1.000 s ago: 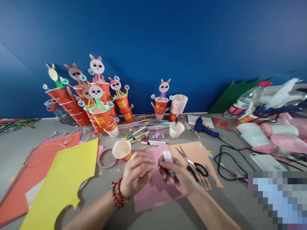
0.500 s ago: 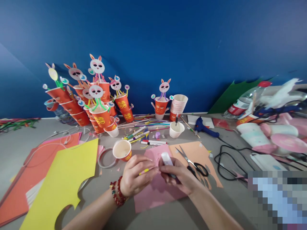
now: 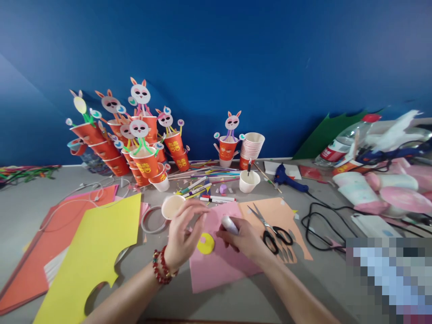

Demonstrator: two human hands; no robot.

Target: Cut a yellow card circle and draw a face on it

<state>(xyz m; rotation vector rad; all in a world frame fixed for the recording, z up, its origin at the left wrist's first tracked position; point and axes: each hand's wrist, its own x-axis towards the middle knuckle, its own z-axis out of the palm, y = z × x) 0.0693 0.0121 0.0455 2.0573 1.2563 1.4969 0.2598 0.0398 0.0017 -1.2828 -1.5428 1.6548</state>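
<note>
My right hand [image 3: 245,237] is closed around a pale, tube-shaped glue stick [image 3: 230,224], whose rounded whitish end points up and away. Just left of it, a yellow paper disc [image 3: 206,246] lies on a pink paper sheet [image 3: 216,275], with a small pink scrap [image 3: 203,240] on its upper part. My left hand [image 3: 185,235], a red bead bracelet at its wrist, is raised above the disc's left side with thumb and fingers apart. Behind its fingers stands a paper cup [image 3: 171,207], partly hidden.
Black-handled scissors [image 3: 270,228] lie on peach paper [image 3: 297,225] at right, near a blue glue gun [image 3: 286,179] and its cord. Paper cups with rabbit faces [image 3: 145,162] stand at back left. Yellow paper [image 3: 101,234] and a tape roll [image 3: 153,220] lie at left.
My left hand has let go of the yellow disc and lifted up and left. The disc now lies on the pink sheet. My right hand has shifted slightly left with the glue stick.
</note>
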